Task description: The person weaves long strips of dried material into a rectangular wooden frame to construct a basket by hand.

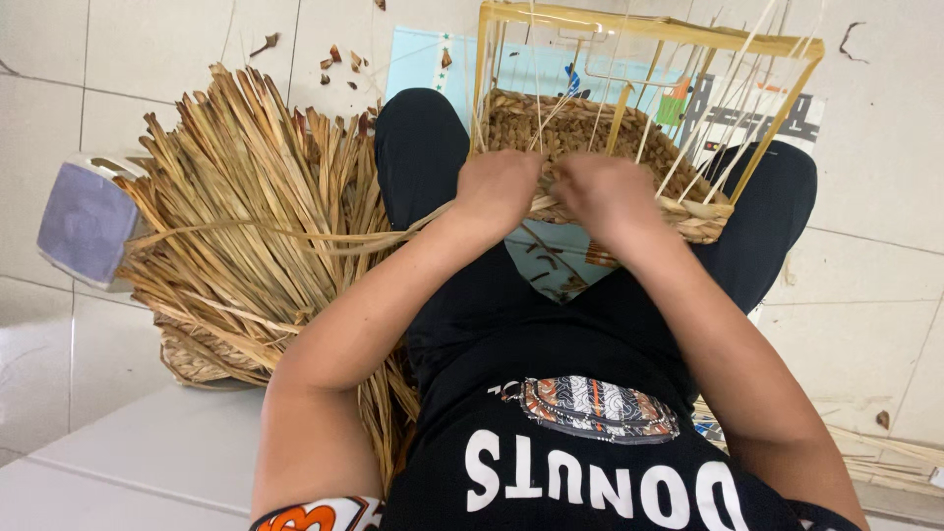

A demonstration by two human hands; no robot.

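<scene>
Far left: grey-blue box-shaped object (87,221) on the pale tiled floor (147,49), partly under the leaf ends.

Left of centre: big heap of dried straw-coloured leaf strips (246,226), fanned out on the floor beside the person's left thigh. Under its lower edge, a bit of flat woven piece (192,364) shows.

One long strip (324,236) runs from the heap rightward, up to the left hand.

Centre: left hand (500,187) closed, knuckles up, pinching that strip at the near rim of the basket. Right hand (605,192) just beside it, nearly touching, fingers curled down onto the same rim; what it grips is hidden under the fingers, cannot tell.

Half-woven basket (600,128) sits between the knees, resting on the black-trousered legs, its low woven wall done. Pale upright stakes (688,108) rise from it into a yellow rectangular frame (649,29) on top.

Below the basket: light blue printed mat (551,261) on the floor between the legs.

Right: bare tiles, a few loose strips (885,452) at lower right.
</scene>
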